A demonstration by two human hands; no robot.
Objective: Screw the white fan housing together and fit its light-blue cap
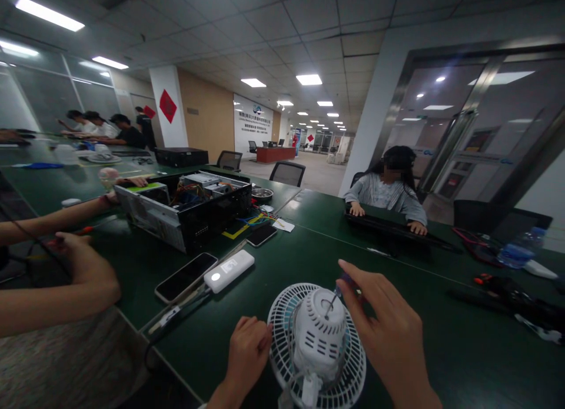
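Note:
A white electric fan (321,335) lies face down on the green table, its motor housing uppermost and its round grille beneath. My right hand (388,318) pinches a small screwdriver (333,298) between thumb and fingers. The thin metal shaft slants down to the top of the housing; whether its tip sits in a screw is too small to tell. At the grille's left edge, my left hand (248,345) is closed, with its fingertips against the rim.
Left of the fan lie a white power bank (229,270), a phone (187,278) and another phone (262,235). An opened computer case (189,203) stands behind them, with a co-worker's arms (79,273) beside it. Across the table, another person's hands rest on a black keyboard (392,229).

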